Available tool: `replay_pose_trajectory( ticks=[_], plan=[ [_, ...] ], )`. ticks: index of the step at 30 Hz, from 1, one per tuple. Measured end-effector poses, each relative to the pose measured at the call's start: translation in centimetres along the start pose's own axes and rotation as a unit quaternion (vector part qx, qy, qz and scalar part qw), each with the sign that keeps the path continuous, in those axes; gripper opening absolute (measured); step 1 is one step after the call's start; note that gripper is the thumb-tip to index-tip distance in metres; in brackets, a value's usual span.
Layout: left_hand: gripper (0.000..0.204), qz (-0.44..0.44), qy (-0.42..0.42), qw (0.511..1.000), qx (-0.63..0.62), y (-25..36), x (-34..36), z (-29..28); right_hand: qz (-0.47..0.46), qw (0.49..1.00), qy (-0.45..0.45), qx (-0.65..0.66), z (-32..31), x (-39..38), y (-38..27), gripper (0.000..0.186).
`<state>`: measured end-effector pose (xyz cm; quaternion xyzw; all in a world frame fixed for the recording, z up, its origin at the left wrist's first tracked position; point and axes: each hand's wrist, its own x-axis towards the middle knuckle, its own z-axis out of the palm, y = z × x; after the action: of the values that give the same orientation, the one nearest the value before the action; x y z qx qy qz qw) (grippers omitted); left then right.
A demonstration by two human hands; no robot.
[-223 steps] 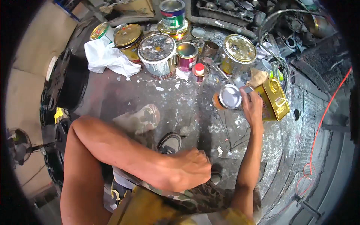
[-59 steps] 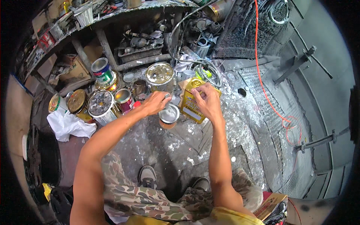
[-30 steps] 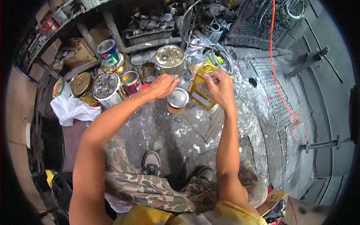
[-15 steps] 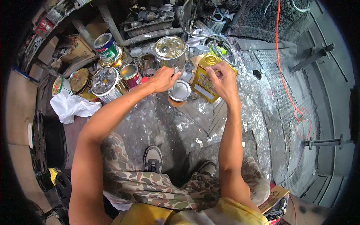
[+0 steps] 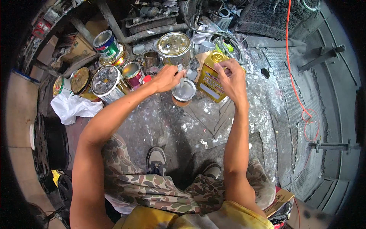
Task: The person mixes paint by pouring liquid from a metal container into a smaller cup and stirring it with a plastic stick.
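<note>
My left hand (image 5: 170,78) is closed round a flat grey stirring stick (image 5: 180,68). Its lower end dips into a small open can (image 5: 183,91) of grey paint, which stands on the floor in front of me. Just right of this can, a yellow rectangular tin (image 5: 209,82) with a round cap on top stands upright. My right hand (image 5: 233,82) is over the tin's top right part, thumb and fingers curled together. Whatever they hold, if anything, is hidden. Behind the small can is a large paint-crusted can (image 5: 174,45).
On the left are several paint cans (image 5: 106,81), one a small maroon can (image 5: 132,73), and a crumpled white sheet (image 5: 74,107). Cables (image 5: 236,49) coil behind the tin. An orange hose (image 5: 288,57) runs down the right side. A black disc (image 5: 265,73) lies on the floor.
My right hand has shifted slightly right over the yellow tin. The left hand and stick have moved a little within the small can. The whole view has shifted slightly.
</note>
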<state>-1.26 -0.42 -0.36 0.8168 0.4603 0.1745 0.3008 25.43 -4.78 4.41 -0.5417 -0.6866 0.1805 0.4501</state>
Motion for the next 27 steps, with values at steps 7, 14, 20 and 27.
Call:
replay_pose_trajectory(
  ticks=[7, 14, 20, 27],
  plan=[
    [0.035, 0.089, 0.041, 0.993, 0.068, 0.5, -0.2, -0.2, -0.004, 1.000, -0.002, -0.001, 0.2, 0.6, -0.3, 0.021],
    [0.034, -0.058, -0.038, 0.993, -0.091, 1.2, 0.9, -1.4, 0.010, 1.000, 0.014, 0.013, -0.2, 1.5, -0.1, 0.018],
    [0.032, 0.076, -0.018, 0.996, 0.038, 1.2, 1.4, -2.1, -0.020, 0.998, 0.049, 0.021, 0.1, 2.0, 1.6, 0.012],
    [0.028, 0.018, -0.065, 0.996, -0.055, 0.1, 1.8, -1.4, -0.003, 0.990, 0.138, -0.020, 1.5, 2.5, 6.1, 0.011]
  ],
)
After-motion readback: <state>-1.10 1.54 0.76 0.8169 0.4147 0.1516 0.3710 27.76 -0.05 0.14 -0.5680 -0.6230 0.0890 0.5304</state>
